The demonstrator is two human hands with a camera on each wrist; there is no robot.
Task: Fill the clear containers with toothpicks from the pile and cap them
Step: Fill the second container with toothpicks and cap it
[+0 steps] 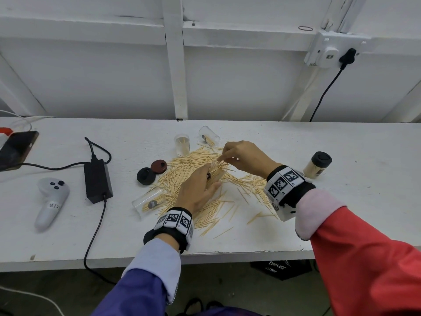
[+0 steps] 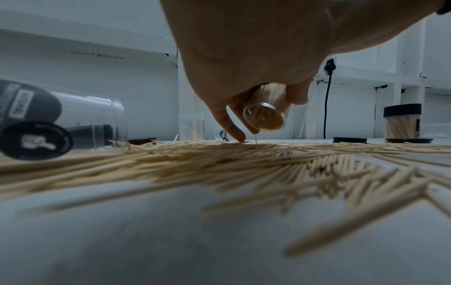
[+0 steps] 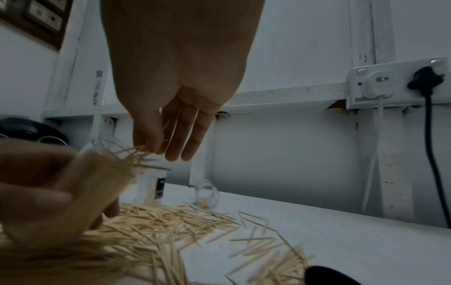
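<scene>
While my left hand [image 1: 197,190] grips a tilted, nearly full clear container [image 2: 266,113] above the toothpick pile [image 1: 200,179] mid-tabletop [image 1: 341,224], my right hand [image 1: 243,156] pinches toothpicks [image 3: 136,154] at its mouth. One capped container [image 1: 317,165] stands at far right.

Wall: white-painted panelling [image 1: 227,83] with battens.
Socket: wall-mounted [image 1: 328,52], black plug inserted.
Bench: white top [image 1: 364,213], scuffed.

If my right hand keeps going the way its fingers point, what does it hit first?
Most likely the mouth of the clear container that the left hand grips. The right hand pinches toothpicks just at that opening, though depth is hard to judge.
</scene>
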